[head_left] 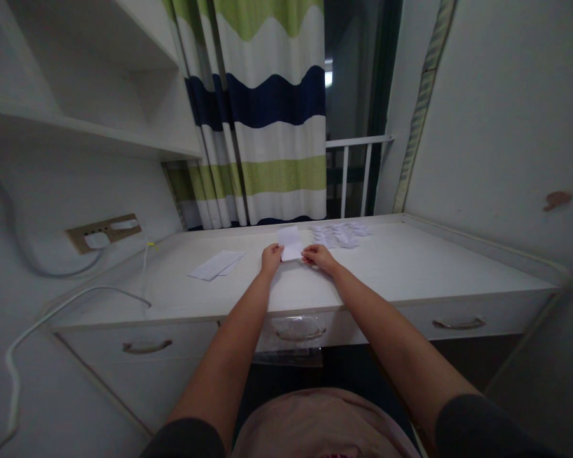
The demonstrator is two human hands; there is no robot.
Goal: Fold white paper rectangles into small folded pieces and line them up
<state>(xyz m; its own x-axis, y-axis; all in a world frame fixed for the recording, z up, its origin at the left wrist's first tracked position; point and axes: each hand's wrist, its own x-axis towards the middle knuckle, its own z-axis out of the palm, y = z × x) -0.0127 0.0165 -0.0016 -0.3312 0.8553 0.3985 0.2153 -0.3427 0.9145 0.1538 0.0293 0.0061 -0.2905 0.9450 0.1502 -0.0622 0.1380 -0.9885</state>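
Note:
A small sheet of white paper (290, 243) is held up over the desk between my two hands. My left hand (272, 259) pinches its lower left edge, and my right hand (319, 256) grips the lower right corner with closed fingers. To the left, flat sheets of white paper (217, 264) lie overlapping on the desk. Behind my right hand several small folded white paper pieces (339, 235) are spread out in a cluster; their exact shape is too small to make out.
The white desk (401, 267) has drawers with metal handles (458, 324) along its front. A white cable (90, 291) reaches over the left end, below a wall socket (104, 233). A striped curtain (281, 140) hangs behind, and a shelf (100, 137) juts out at upper left.

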